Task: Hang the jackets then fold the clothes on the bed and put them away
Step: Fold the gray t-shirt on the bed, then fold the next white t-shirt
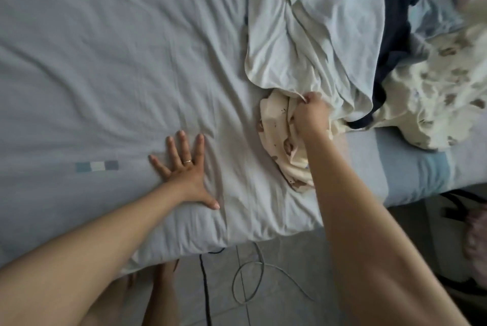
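Bed [105, 62] sheet pale blue, floor [290, 286] tiled, two cables [206, 291]; left hand [184, 170] flat, fingers spread; right hand [309, 114] grips cream printed garment [276, 141].

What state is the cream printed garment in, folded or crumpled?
Crumpled, not folded: the cream printed garment lies in a bunched heap near the edge of the bed, with the right hand gripping its top.

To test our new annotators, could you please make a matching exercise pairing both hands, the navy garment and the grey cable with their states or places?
1 left hand
2 right hand
3 navy garment
4 grey cable

A on the floor
B flat on the sheet, fingers spread
C gripping cloth
D beside the pale garment

Pairs: 1-B, 2-C, 3-D, 4-A
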`<state>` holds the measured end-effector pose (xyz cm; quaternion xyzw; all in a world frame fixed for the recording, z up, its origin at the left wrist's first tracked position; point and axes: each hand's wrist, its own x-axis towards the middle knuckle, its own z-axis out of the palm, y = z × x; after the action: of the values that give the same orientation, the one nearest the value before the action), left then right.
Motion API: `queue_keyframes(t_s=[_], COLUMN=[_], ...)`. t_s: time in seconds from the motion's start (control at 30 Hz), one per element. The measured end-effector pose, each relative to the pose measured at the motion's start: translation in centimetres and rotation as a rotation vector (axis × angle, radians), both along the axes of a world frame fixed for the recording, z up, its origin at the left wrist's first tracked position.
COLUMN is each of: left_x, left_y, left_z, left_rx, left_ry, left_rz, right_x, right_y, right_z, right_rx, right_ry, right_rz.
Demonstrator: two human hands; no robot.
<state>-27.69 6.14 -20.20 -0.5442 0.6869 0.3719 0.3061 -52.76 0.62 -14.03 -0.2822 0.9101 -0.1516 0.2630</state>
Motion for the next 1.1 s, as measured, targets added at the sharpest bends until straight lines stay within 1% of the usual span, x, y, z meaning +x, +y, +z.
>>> queue_keyframes(t_s=[0.03,0.1,0.13,0.17,0.2,0.23,0.27,0.3,0.33,0.37,0.4,0.47,0.5,0.57,0.63,0.67,0.7,0.73,0.77,0.8,0.87,0.9,1.0,1.03,1.07,1.1], left_x=[-0.2,-0.4,-0.5,-0.5,0.1,-0.3,0.0,0.4,1.4,2.5,3.2,5.2,6.2,7.9,11.1,11.5,12.7,14.7,16.4,17.1,20.9,22.3,25.9,26.7,28.2,28.6], left_y=[0.0,-0.5,-0.6,-0.4,-0.8,-0.9,-1.4,-2.0,-2.5,-2.9,-3.2,-3.0,-2.5,-1.2,-0.5,-0.1,0.2,0.8,1.3,2.2,3.2,3.7,4.6,4.6,4.6,4.4], left_z=[-0.1,0.1,0.7,1.0,2.0,2.9,4.3,5.3,6.5,7.3,7.9,8.6,8.8,10.3,13.3,14.3,15.9,18.4,20.6,21.4,24.8,25.7,27.2,27.8,29.3,28.7], left_rx=[-0.003,-0.009,-0.012,-0.051,-0.056,0.054,0.255,0.447,0.553,0.564,0.476,0.186,0.106,0.087,0.016,0.008,0.0,-0.011,-0.008,0.006,0.011,0.008,-0.109,-0.169,-0.231,-0.256], left_ry=[0.011,0.068,0.133,0.251,0.415,0.624,0.842,1.01,1.094,1.131,1.106,0.944,0.888,0.843,0.827,0.85,0.862,0.872,0.869,0.885,0.874,0.851,0.797,0.777,0.752,0.705], left_rz=[0.018,0.144,0.26,0.43,0.671,0.933,1.161,1.306,1.413,1.46,1.463,1.414,1.37,1.316,1.236,1.153,1.07,0.993,0.946,0.943,0.946,0.993,1.243,1.314,1.336,1.28], right_x=[1.2,4.8,6.6,8.2,10.1,11.1,12.4,13.5,15.3,17.1,18.3,20.5,21.1,21.5,22.8,22.4,22.5,23.2,23.6,22.5,23.4,23.9,26.1,26.7,27.8,28.0], right_y=[0.3,1.6,2.6,3.7,4.4,5.1,5.5,6.0,6.5,6.8,7.2,8.0,8.6,9.6,10.5,11.0,11.1,11.2,11.0,10.7,9.3,8.5,6.3,6.1,5.2,4.9], right_z=[0.5,1.3,1.7,2.5,3.3,3.5,3.8,3.9,3.9,3.7,3.4,3.2,3.4,4.1,5.9,6.0,6.4,7.2,8.0,8.0,10.3,11.1,13.8,14.7,17.1,17.6], right_rx=[-0.107,-0.252,-0.278,-0.303,-0.345,-0.379,-0.4,-0.365,-0.296,-0.197,-0.113,-0.019,0.027,0.117,0.131,0.079,-0.01,-0.106,-0.182,-0.254,-0.353,-0.361,-0.354,-0.373,-0.391,-0.416], right_ry=[0.002,0.05,0.082,0.084,0.039,-0.037,-0.127,-0.223,-0.342,-0.459,-0.565,-0.737,-0.819,-1.007,-1.197,-1.277,-1.374,-1.446,-1.471,-1.484,-1.488,-1.459,-1.299,-1.224,-1.149,-1.076], right_rz=[-0.029,0.085,0.163,0.223,0.284,0.354,0.434,0.517,0.598,0.65,0.686,0.717,0.715,0.635,0.331,0.095,-0.186,-0.421,-0.553,-0.606,-0.628,-0.622,-0.657,-0.63,-0.558,-0.496])
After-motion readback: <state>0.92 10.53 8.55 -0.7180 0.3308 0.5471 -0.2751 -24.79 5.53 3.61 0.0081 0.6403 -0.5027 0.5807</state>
